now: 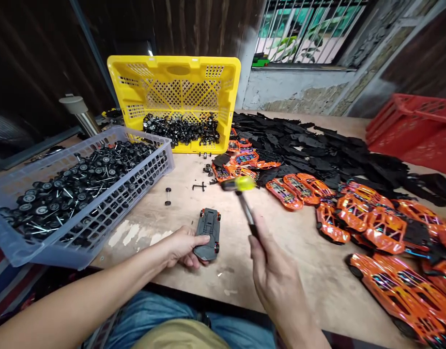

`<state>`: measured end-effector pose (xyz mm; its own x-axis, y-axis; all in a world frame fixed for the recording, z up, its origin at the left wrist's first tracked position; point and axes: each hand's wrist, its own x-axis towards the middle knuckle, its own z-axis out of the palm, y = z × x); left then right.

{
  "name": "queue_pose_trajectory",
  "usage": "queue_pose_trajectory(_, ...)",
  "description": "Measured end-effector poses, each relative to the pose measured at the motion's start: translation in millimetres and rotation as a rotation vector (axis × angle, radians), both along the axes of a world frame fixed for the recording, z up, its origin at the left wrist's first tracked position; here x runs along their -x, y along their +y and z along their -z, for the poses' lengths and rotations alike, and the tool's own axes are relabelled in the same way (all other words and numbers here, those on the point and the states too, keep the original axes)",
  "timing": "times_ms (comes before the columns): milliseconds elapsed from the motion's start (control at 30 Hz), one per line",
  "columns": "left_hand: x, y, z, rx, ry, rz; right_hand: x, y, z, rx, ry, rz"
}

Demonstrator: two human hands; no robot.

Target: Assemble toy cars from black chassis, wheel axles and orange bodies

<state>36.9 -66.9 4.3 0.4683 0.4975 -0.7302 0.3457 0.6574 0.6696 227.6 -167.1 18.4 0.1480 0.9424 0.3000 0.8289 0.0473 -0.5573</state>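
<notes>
My left hand (186,246) is closed around a toy car (208,232), turned so its dark grey underside faces up. Wheels and a bit of orange body show at the car's edges. In my right hand (275,264) is a hammer (248,211), gripped by its black handle. The hammer's head, black on one side and yellow on the other, is raised above the table and blurred. It is apart from the car. A wheel axle (168,196) with two small wheels lies on the table left of the car, and a black plastic piece (199,186) lies beyond it.
A clear plastic basket (131,206) of wheel axles stands at left. Behind it, a yellow crate (175,70) on its side holds more black parts. Black chassis plates (299,140) and orange car bodies (386,228) cover the right side. A red crate (411,131) stands far right.
</notes>
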Motion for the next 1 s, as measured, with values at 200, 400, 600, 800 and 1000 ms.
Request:
queue_pose_trajectory(200, -0.3, -1.8, -1.2, -0.07, 0.08, 0.058, -7.3, 17.2, 12.6, 0.29, -0.151, -0.098)
queue_pose_trajectory(400, 7.1, -18.7, -26.0, -0.833, 0.419, 0.295, -32.1, 27.8, 12.2, -0.028, -0.076, 0.016)
queue_pose_trajectory(600, 18.8, -25.6, -38.7, -1.472, 0.57, 0.463, -18.0, 23.8, -7.5, -0.136, 0.196, -0.347)
queue_pose_trajectory(800, 26.1, -26.4, -34.2, -1.71, 0.453, 0.375, -10.3, 12.9, 5.3, -0.161, 0.346, -0.294)
queue_pose_trajectory(1000, 29.7, -30.4, -33.9, -1.811, 0.379, 0.348, -6.9, -0.6, 17.6, -0.201, 0.382, -0.301)
